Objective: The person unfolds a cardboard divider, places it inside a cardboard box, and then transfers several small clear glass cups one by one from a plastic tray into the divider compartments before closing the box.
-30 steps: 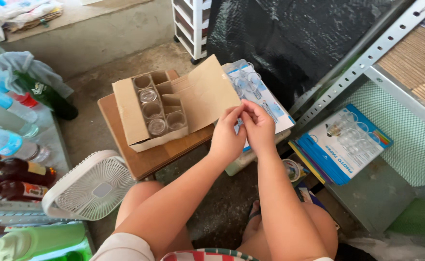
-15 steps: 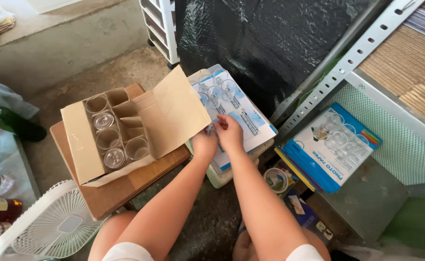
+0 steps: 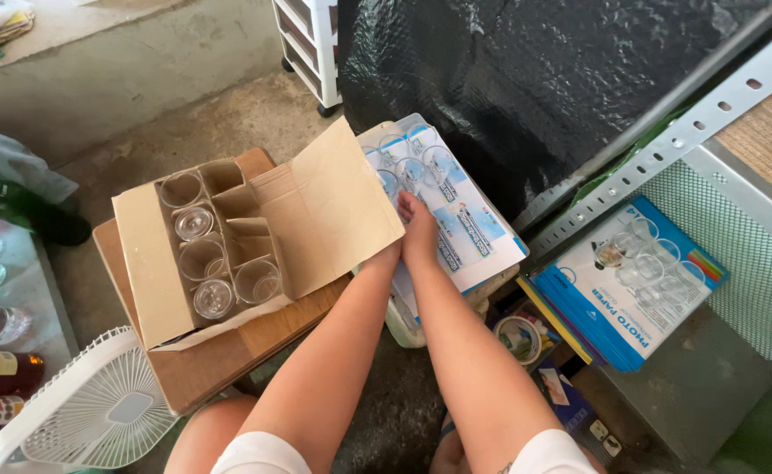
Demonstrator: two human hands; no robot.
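Your right hand (image 3: 419, 230) lies flat on one blue-and-white printed box (image 3: 443, 211); your left hand (image 3: 392, 254) hides behind the flap, grip unclear. One open cardboard box (image 3: 237, 237), left, holds four glasses (image 3: 214, 297).
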